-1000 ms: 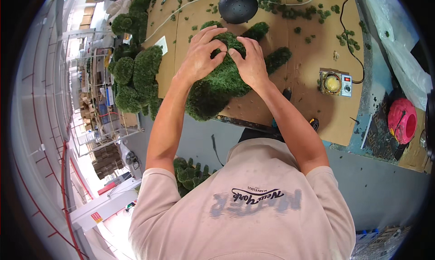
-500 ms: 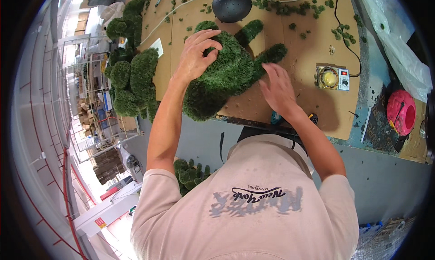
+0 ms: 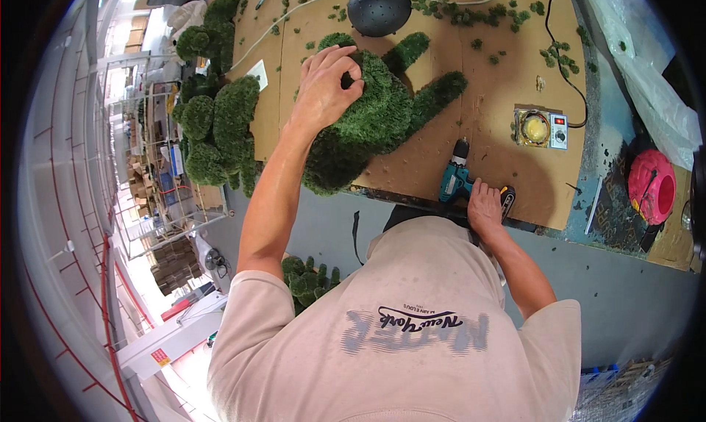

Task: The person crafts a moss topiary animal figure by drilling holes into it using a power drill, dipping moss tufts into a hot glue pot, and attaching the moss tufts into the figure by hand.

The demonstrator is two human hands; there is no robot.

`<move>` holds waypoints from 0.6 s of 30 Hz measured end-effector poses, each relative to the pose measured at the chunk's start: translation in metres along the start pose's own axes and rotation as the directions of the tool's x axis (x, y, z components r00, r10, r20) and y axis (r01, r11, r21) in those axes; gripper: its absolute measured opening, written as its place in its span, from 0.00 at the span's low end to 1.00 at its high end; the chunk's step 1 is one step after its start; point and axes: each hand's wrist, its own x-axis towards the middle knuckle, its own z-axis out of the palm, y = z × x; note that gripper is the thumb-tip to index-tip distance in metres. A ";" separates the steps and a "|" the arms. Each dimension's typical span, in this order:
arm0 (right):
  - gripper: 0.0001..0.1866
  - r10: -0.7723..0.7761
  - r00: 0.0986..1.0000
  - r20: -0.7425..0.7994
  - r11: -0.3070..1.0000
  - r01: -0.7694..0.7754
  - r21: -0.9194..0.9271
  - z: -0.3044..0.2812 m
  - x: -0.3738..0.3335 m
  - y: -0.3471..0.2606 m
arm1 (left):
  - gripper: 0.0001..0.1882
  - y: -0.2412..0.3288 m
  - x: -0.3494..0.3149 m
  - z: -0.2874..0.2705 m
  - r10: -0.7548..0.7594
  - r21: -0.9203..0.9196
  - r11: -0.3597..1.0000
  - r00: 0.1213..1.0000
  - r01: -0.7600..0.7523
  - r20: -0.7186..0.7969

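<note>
A bushy green artificial-grass figure with rounded lumps and two long arms lies on the cardboard-covered table. My left hand is over its upper left side, fingers curled and thumb bent toward the index finger; whatever lies between them is too small or hidden to make out. At the table's near edge, my right hand closes round the handle of a teal and black cordless drill. The drill lies on its side, its chuck pointing away from me. Beyond the figure sits a black dome with small holes.
A small heating pot with yellow contents and a control box stands at the right, its black cord running back. Farther right is a pink tub. More green foliage pieces crowd the left edge. Small green sprigs are scattered at the back.
My right hand has left the figure's arm, moved toward me and taken hold of the drill handle. My left hand stays at the figure, its fingers more curled.
</note>
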 end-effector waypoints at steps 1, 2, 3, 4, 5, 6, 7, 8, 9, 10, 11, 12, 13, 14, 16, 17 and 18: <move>0.30 0.047 0.998 0.047 0.997 -0.050 0.055 0.002 0.006 -0.003 | 0.10 0.000 -0.002 -0.002 -0.001 0.008 1.000 1.000 0.001 -0.004; 0.32 0.092 0.991 0.097 0.989 -0.102 0.107 0.003 0.010 -0.004 | 0.11 -0.001 -0.004 -0.003 0.023 0.012 1.000 1.000 -0.022 -0.011; 0.32 0.087 0.992 0.091 0.989 -0.097 0.110 0.003 0.013 -0.002 | 0.12 -0.002 -0.006 -0.005 0.046 0.016 0.999 0.999 -0.046 -0.017; 0.34 0.087 0.977 0.194 0.986 -0.111 0.122 -0.023 0.019 -0.006 | 0.12 -0.007 -0.011 -0.004 0.039 0.022 0.999 0.999 -0.038 -0.020; 0.37 0.093 0.951 0.296 0.983 -0.136 0.127 -0.047 0.021 -0.008 | 0.13 -0.011 -0.012 -0.003 0.065 0.002 0.998 0.997 -0.065 -0.030; 0.37 0.095 0.950 0.297 0.983 -0.137 0.125 -0.060 0.019 -0.007 | 0.14 -0.013 -0.013 -0.003 0.093 -0.019 0.995 0.995 -0.093 -0.038; 0.39 0.056 0.963 0.262 0.974 -0.111 0.197 -0.071 0.018 -0.005 | 0.14 -0.014 -0.012 -0.003 0.092 -0.021 0.995 0.995 -0.093 -0.041; 0.41 0.018 0.974 0.227 0.960 -0.080 0.267 -0.080 0.017 -0.004 | 0.14 -0.015 -0.012 -0.003 0.107 -0.020 0.994 0.994 -0.107 -0.037; 0.41 0.017 0.973 0.228 0.961 -0.079 0.264 -0.087 0.015 -0.004 | 0.14 -0.016 -0.012 -0.004 0.120 -0.019 0.992 0.992 -0.121 -0.033; 0.40 0.040 0.985 0.169 0.902 -0.109 0.419 -0.094 0.016 -0.003 | 0.14 -0.017 -0.012 -0.004 0.118 -0.021 0.993 0.992 -0.119 -0.036; 0.38 0.072 0.991 0.114 0.817 -0.124 0.564 -0.102 0.017 -0.003 | 0.15 -0.018 -0.012 -0.004 0.133 -0.021 0.991 0.991 -0.134 -0.033; 0.38 0.070 0.991 0.114 0.819 -0.122 0.561 -0.111 0.018 -0.001 | 0.15 -0.018 -0.012 -0.004 0.148 -0.021 0.989 0.989 -0.148 -0.029; 0.33 0.089 0.983 0.160 0.631 -0.180 0.755 -0.124 0.020 0.000 | 0.15 -0.018 -0.010 -0.005 0.148 -0.023 0.989 0.988 -0.149 -0.033; 0.28 0.094 0.972 0.214 0.395 -0.234 0.888 -0.140 0.018 0.000 | 0.15 -0.016 -0.010 -0.006 0.154 -0.038 0.987 0.987 -0.155 -0.035; 0.19 0.085 0.988 0.125 -0.047 -0.122 0.991 -0.187 0.022 -0.021 | 0.15 -0.015 -0.012 -0.005 0.152 -0.055 0.987 0.988 -0.154 -0.040; 0.18 0.087 0.989 0.122 -0.179 -0.105 0.978 -0.201 0.029 -0.026 | 0.15 -0.016 -0.013 -0.005 0.155 -0.054 0.986 0.987 -0.157 -0.045; 0.17 0.089 0.989 0.119 -0.308 -0.087 0.948 -0.213 0.035 -0.031 | 0.15 -0.017 -0.013 -0.004 0.159 -0.053 0.985 0.986 -0.161 -0.050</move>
